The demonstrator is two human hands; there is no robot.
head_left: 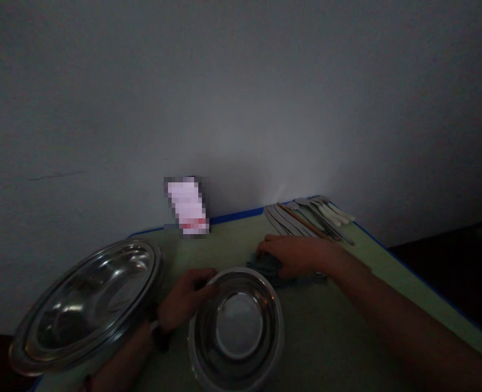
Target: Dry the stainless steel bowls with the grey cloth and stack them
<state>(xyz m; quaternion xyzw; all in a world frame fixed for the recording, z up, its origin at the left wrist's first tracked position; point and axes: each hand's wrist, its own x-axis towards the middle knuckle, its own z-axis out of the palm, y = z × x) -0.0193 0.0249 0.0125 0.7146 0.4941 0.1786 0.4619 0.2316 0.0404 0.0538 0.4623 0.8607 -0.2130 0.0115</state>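
Note:
My left hand (189, 296) grips the rim of a round metal bowl (241, 326), with the thumb over the edge. The bowl faces up toward me at the front of the table, and its inside shows nothing in it. To the right and farther back, my right hand (292, 253) is closed on a dark greenish cloth (265, 264) that lies bunched on the table. Part of the cloth is hidden beneath that hand. A row of cutlery (306, 220) lies just beyond the right hand.
Large metal basins (91, 305), seemingly nested, stand at the table's left. A phone (187, 207) with a lit, blurred screen leans against the grey wall (241, 98). The pale green table (224, 239) has a blue edge and meets the wall at the back.

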